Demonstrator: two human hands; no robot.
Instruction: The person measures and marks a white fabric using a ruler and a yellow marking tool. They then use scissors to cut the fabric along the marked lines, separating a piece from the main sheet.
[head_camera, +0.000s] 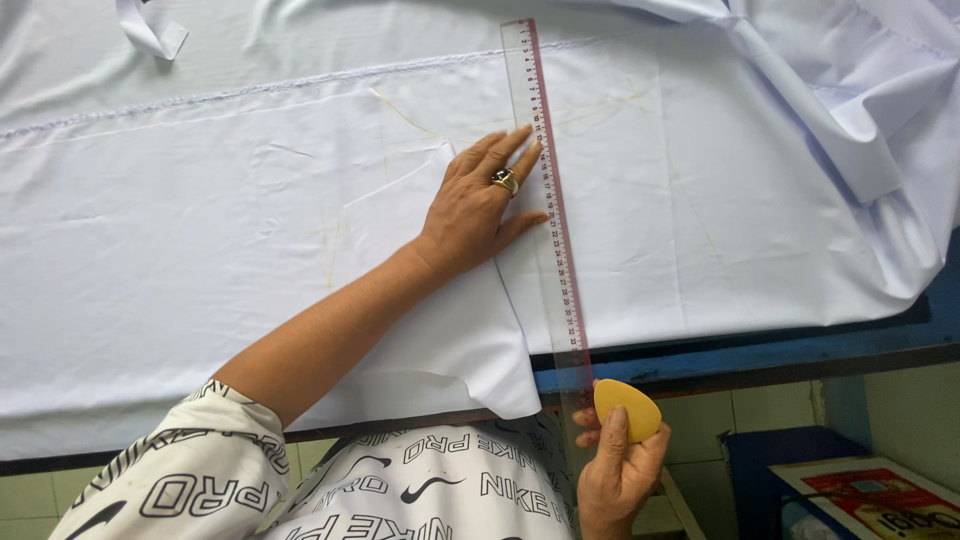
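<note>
White cloth (250, 230) lies spread over a blue table (760, 358). A long clear ruler (553, 210) with a red edge runs from the far side to the near table edge. My left hand (480, 205), wearing a ring, presses flat on the cloth with its fingertips against the ruler's left side. Near the table edge, at the ruler's near end, my right hand (620, 470) holds a yellow teardrop-shaped piece of tailor's chalk (628, 408). Faint yellow chalk lines (405, 115) show on the cloth.
A folded white cloth piece (450, 350) lies under my left wrist, its corner hanging over the table edge. More bunched white cloth (850, 90) sits at the far right. A box with a red printed lid (880, 495) stands below the table at the right.
</note>
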